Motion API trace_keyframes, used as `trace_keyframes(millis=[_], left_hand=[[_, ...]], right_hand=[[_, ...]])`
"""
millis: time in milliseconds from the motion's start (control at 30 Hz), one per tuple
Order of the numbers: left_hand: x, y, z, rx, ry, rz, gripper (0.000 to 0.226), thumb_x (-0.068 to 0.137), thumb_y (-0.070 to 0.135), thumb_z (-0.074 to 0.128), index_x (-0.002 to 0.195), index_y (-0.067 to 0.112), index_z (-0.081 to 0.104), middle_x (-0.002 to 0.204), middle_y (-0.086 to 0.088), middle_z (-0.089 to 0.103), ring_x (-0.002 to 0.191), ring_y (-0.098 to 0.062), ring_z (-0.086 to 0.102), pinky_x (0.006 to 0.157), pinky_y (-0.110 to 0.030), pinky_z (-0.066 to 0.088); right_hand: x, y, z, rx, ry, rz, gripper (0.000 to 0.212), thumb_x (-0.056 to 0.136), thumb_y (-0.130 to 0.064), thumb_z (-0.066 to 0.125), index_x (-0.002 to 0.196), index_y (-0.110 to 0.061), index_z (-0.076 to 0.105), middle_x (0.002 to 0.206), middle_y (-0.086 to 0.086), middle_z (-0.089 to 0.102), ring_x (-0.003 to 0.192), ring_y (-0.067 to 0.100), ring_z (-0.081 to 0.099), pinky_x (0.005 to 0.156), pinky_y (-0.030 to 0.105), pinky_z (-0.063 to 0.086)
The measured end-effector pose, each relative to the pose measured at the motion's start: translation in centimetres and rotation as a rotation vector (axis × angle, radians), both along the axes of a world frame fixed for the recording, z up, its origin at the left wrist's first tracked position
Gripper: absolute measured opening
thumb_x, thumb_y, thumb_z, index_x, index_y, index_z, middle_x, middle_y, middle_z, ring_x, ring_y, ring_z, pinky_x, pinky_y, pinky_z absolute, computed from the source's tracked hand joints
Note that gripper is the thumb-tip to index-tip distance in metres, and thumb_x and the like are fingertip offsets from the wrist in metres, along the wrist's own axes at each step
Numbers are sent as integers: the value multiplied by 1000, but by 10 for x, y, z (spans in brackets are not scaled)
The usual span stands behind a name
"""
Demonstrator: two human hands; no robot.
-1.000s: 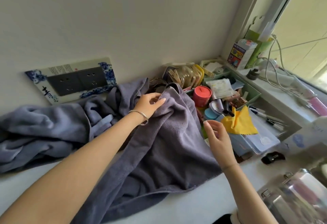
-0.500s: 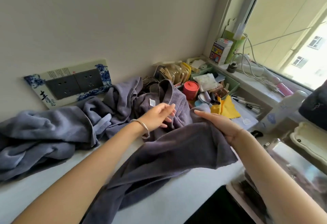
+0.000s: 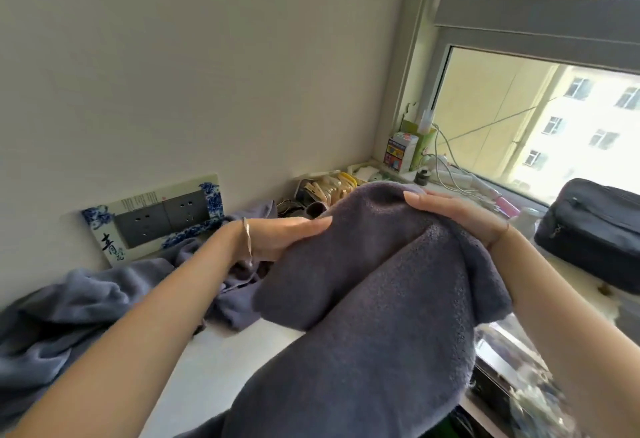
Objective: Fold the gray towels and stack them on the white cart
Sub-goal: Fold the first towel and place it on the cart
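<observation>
- Since half a second ago, both hands have come up and closer together, and the dark gray towel (image 3: 381, 281) has risen off the surface with them; my head has tipped up too, so more window shows.
- Left hand (image 3: 284, 236): fingers straight, tips pressing against the towel's left side. The thumb is hidden, so I cannot tell whether it pinches the cloth.
- Right hand (image 3: 460, 212): laid flat over the top of the towel's bunched upper end, fingers straight and pointing left. The thumb is under the cloth, out of sight.
- The towel hangs from between my hands and trails down past the lower edge of the view, doubled over loosely but with no clean fold yet.
- I judge the task barely begun: nothing is folded and no stack is in sight.
- A second, lighter gray towel (image 3: 69, 306) lies crumpled on the white surface (image 3: 221, 361) against the wall, untouched. Whether this surface is the cart, I cannot tell.
- Around me: a blue-patterned socket plate (image 3: 156, 219) on the wall, yellow packets (image 3: 332, 184) behind the towel, a small box (image 3: 401, 153) and white cables (image 3: 450, 167) on the sill, and a dark bag (image 3: 595, 229) to the right.
- That crumpled towel takes up much of the surface's left side, so I judge there is little flat room to lay this one out.
</observation>
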State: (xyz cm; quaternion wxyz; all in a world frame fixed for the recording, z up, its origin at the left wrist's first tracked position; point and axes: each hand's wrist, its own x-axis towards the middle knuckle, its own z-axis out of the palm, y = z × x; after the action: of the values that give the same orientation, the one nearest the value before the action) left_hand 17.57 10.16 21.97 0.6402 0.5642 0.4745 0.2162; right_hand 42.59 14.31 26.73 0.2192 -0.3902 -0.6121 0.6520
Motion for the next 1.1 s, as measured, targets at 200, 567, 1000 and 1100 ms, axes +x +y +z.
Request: trace_keyframes(millis=[200,567,1000,1100], left_hand=[[-59,-17,44,109,-182,39,65,36,38,94,92,12,75,93,-12,71,78,-19,69,71,-28,57],[-46,135,17,303,413,266,28,85,28,67,111,23,61,108,6,66,98,-5,61,85,-14,47],[-16,170,-179,640,426,877,23,88,19,62,108,9,60,98,2,62,87,-11,56,79,-16,43],[-29,138,-195,612,451,939,10,87,22,63,96,17,62,88,3,64,75,-15,58,71,-22,48]], right_hand=[[-14,-9,6,34,12,44,35,72,-27,52,106,-23,53,95,-9,66,67,-4,66,54,8,48],[9,74,-87,-11,-44,7,28,90,-28,56,117,-21,61,107,2,71,97,15,68,78,22,55],[15,182,-238,432,-876,-23,65,76,-35,76,129,-9,48,125,6,55,115,25,53,95,31,41],[-21,192,-228,556,-540,13,59,74,-38,76,124,-18,53,112,-7,53,105,16,53,94,31,43]])
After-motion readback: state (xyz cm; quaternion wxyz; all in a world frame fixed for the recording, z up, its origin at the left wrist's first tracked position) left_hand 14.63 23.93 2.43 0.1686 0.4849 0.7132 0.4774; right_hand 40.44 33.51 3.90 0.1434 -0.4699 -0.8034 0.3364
